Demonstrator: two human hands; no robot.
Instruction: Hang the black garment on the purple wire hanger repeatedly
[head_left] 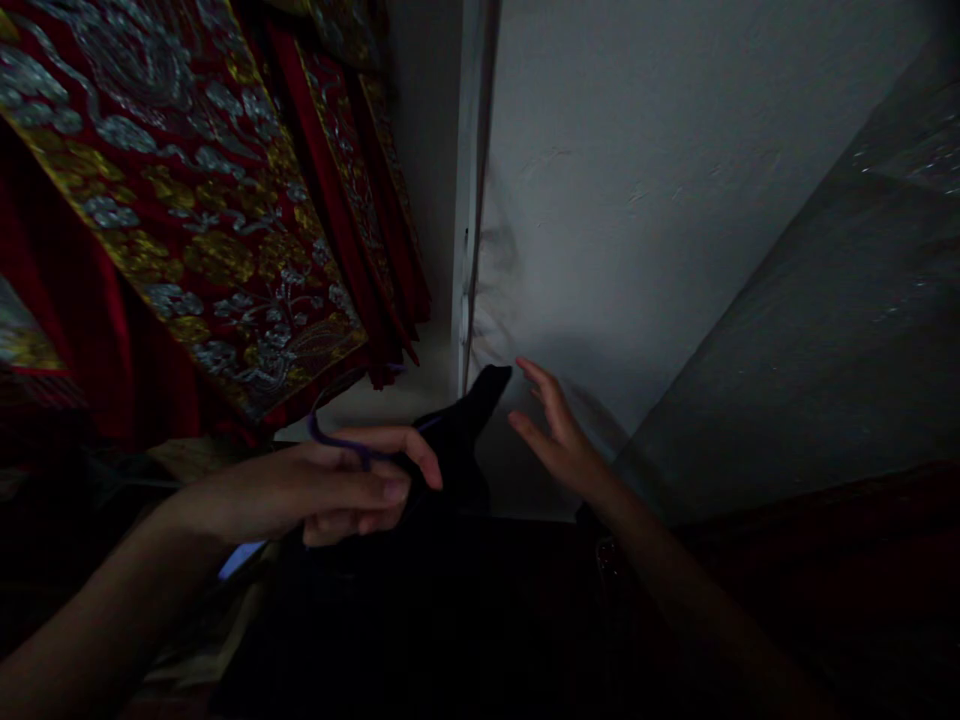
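My left hand (352,490) is closed, its thumb pressed against the curled fingers. A purple thread (330,437) runs over this hand and loops up toward the lower edge of a red embroidered cloth (225,250). Gold and silver motifs cover the cloth, which hangs at the left. My right hand (555,430) is raised in front of the pale surface, its fingers apart and holding nothing. Between the hands lies a black shape (457,440), perhaps a clothed foot; the dark hides its detail.
A pale wall or floor panel (615,200) fills the upper right. A narrow light strip (466,200) runs down beside it. At the right is a grey shiny surface (810,330), with a dark red band (847,520) below. The lower area is very dark.
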